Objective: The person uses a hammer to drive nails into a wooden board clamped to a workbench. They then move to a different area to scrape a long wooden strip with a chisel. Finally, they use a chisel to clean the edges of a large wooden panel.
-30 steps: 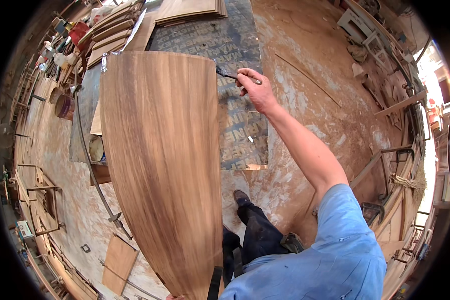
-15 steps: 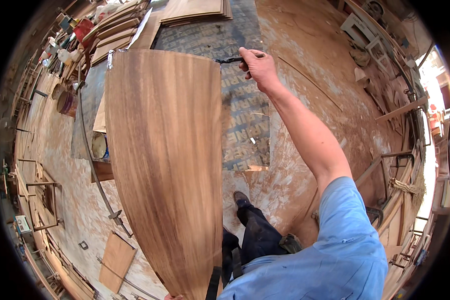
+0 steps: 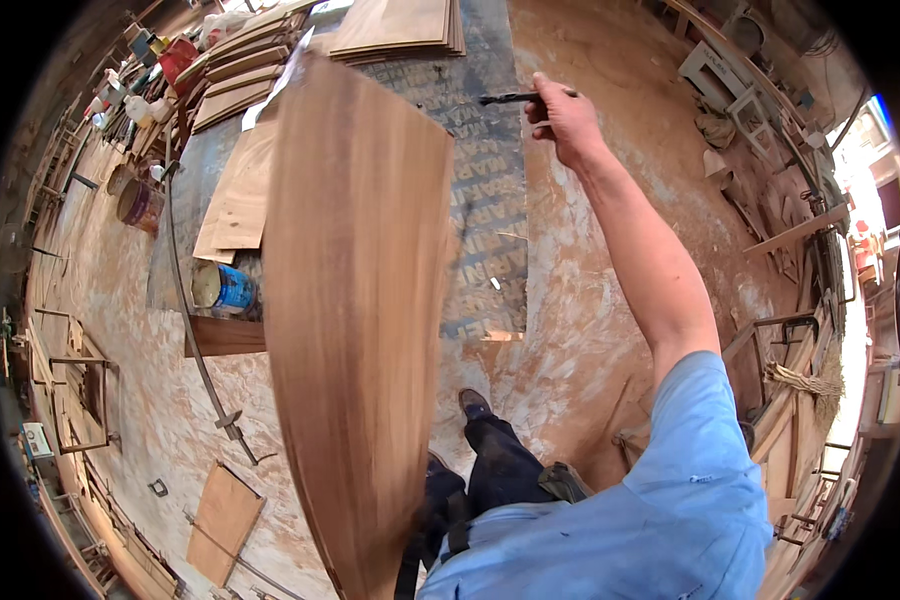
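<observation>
A long curved-edge wooden panel (image 3: 355,300) is held up in front of me, its far end angled and slightly blurred. My right hand (image 3: 570,120) is closed around a slim black stick-like tool (image 3: 505,98), whose dark tip points left. That tip is apart from the panel, off to the right of its far corner. I cannot make out exactly what kind of tool it is. My left hand is out of sight; the panel's near end runs down to the lower edge of the view.
Behind the panel lies a dark printed sheet (image 3: 490,215) bearing stacked thin boards (image 3: 395,25). More curved panels (image 3: 240,75) pile up at far left. A blue can (image 3: 232,287), a long metal clamp (image 3: 195,340) and a loose board (image 3: 225,520) are at left. Wooden frames line the right side.
My right hand has drawn the black tool away from the panel's far corner, up and right. The panel has swung and tilted, its far end shifting right and uncovering the blue can.
</observation>
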Available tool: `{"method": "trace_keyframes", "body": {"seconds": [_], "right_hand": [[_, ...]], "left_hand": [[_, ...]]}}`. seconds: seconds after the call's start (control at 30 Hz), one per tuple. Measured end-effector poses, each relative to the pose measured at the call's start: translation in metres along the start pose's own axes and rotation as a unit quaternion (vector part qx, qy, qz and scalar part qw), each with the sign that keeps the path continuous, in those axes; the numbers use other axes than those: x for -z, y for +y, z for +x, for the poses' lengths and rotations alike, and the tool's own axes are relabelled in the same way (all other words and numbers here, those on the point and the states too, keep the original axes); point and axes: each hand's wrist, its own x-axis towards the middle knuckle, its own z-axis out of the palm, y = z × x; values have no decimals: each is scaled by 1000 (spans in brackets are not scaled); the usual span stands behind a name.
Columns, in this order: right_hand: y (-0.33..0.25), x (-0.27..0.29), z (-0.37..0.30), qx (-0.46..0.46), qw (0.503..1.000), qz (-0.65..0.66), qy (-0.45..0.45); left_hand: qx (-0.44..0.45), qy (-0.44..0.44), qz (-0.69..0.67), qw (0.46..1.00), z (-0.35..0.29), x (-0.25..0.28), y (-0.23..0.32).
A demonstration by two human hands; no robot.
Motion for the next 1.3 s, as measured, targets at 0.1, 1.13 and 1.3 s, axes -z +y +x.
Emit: {"method": "trace_keyframes", "body": {"seconds": [0.1, 1.13, 1.3], "right_hand": [[-20, 21, 4, 3, 1000, 9, 27], [-1, -93, -11, -18, 877, -351, -328], [31, -123, -7, 6, 831, -431, -351]], "left_hand": [[249, 66, 36, 966, -46, 1, 3], [-186, 579, 10, 794, -84, -38, -31], [-150, 576, -28, 803, -83, -43, -21]]}}
